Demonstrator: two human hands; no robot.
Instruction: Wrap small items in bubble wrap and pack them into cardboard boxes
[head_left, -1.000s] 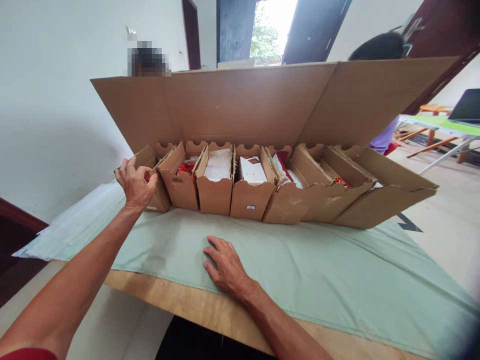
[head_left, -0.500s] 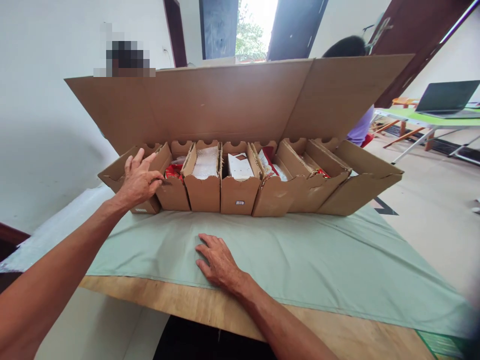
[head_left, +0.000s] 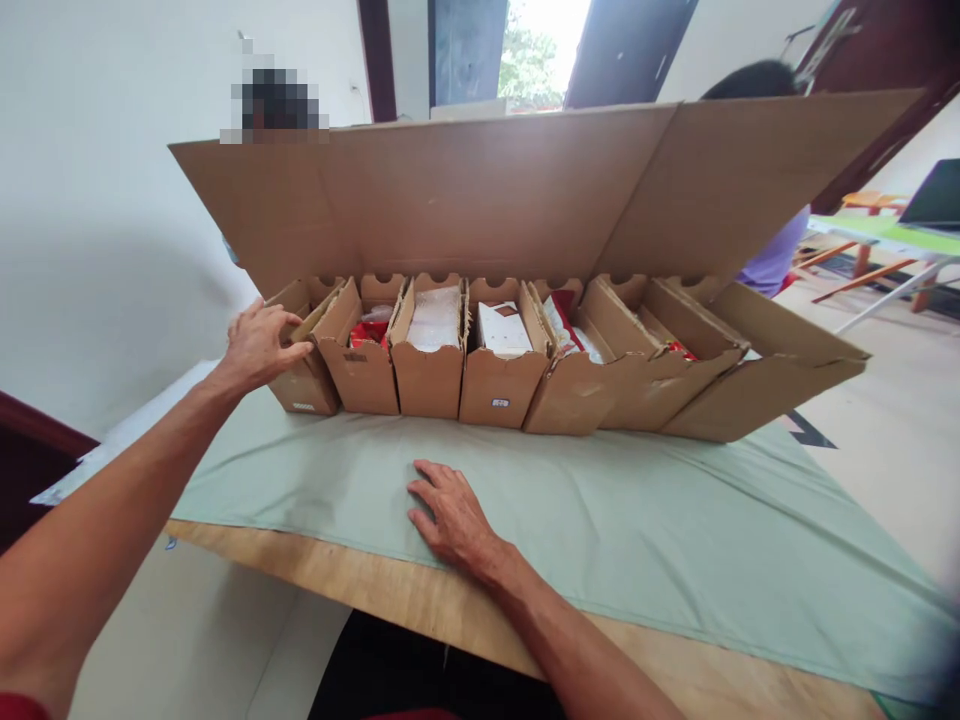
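At the left end of a row of brown cardboard boxes, my left hand (head_left: pixel 259 342) curls over the side wall of the leftmost cardboard box (head_left: pixel 304 385). Its thumb lies across the box's front and partly hides it. My right hand (head_left: pixel 454 510) lies palm down on the green cloth (head_left: pixel 637 530), fingers slightly apart and holding nothing. Several boxes stand open-topped in the row. Inside them show a red packet (head_left: pixel 369 330), bubble wrap (head_left: pixel 433 318) and a white box (head_left: pixel 504 328).
A tall cardboard panel (head_left: pixel 480 190) rises behind the row. The rightmost box has a flap (head_left: pixel 802 325) splayed outward. Clear plastic wrap (head_left: pixel 142 435) lies at the left. Two people are partly hidden behind the panel. A laptop (head_left: pixel 937 195) stands on a table at right.
My left hand has closed over the leftmost box's side, which leaned outward before and now stands more upright. My right hand stays on the cloth. The view has shifted left.
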